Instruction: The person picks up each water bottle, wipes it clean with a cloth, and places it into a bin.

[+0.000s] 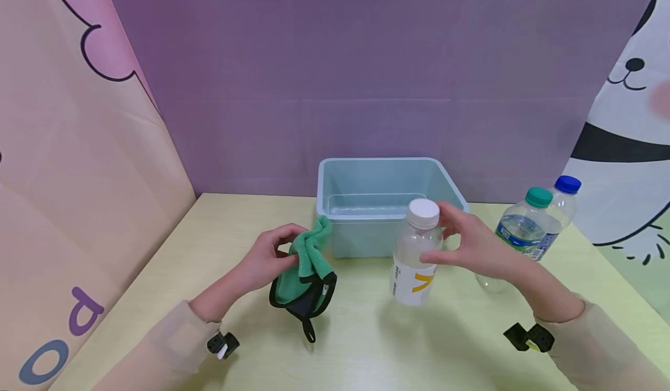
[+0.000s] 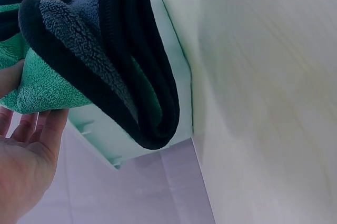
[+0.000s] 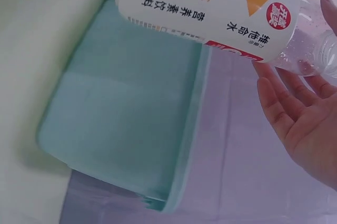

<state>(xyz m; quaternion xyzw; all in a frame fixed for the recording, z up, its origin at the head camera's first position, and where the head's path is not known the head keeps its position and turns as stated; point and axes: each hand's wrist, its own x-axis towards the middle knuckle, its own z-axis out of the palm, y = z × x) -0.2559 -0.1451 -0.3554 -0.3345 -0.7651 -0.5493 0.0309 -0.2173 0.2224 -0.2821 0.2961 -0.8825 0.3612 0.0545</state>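
Step in hand, as judged: both hands hold an item at once, the cloth and the clear bottle being held up just apart over the table (image 1: 356, 350). The left hand (image 1: 268, 259) pinches the cloth (image 1: 293, 286) between thumb and fingers. The right hand (image 1: 475, 244) grips the clear bottle (image 1: 405, 277) near its shoulder, thumb on the near side.

Location: taken from the clear bottle, the cloth hangs at 9 o'clock and the bin (image 1: 361, 238) stands close by at 11 o'clock. At 3 o'clock stand a green-capped bottle (image 1: 515, 228) and, partly hidden behind it, a blue-capped bottle (image 1: 567, 185). Whether the cloth touches the bin cannot be told.

Next move, as judged: it calls for a light, steady grip, since the bottle wall looks thin, and for gathering the cloth's loose lower end.

Materials: the cloth is looped pile, green on one face and dark grey on the other, bound in black, with a hanging loop at 6 o'clock. The clear bottle is transparent and rounded, white-capped, its white label marked in orange. The bin is smooth, pale blue, apparently plastic, with rounded corners.
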